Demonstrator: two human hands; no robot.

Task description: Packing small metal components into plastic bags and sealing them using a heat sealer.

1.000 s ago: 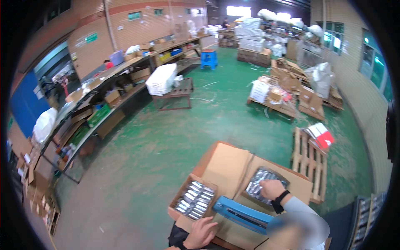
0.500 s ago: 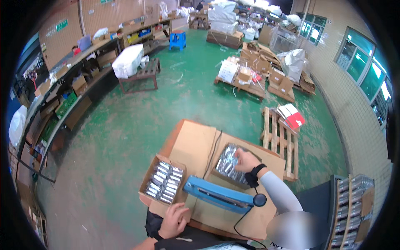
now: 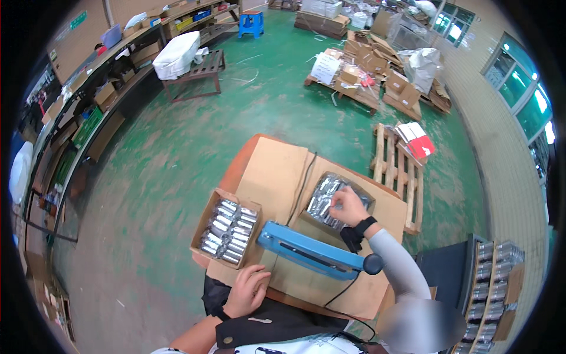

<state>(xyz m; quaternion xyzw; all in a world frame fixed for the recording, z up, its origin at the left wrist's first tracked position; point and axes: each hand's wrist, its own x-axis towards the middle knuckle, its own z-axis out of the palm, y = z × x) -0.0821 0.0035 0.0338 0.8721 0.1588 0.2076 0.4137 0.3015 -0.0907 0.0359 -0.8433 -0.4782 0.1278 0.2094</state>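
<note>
Slim, shiny silver pieces [image 3: 320,202] in a carton [image 3: 316,225], right grip [image 3: 339,202] nearly pinched, hold unclear, left grip [image 3: 249,288] loosely curled, empty

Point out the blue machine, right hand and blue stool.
Blue machine [image 3: 312,245]: head view, middle of its long top.
Right hand [image 3: 350,208]: head view, back of the hand.
Blue stool [image 3: 251,23]: head view, its side.

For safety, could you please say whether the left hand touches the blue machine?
Apart: the head view shows cardboard between the left hand and blue machine.
</note>
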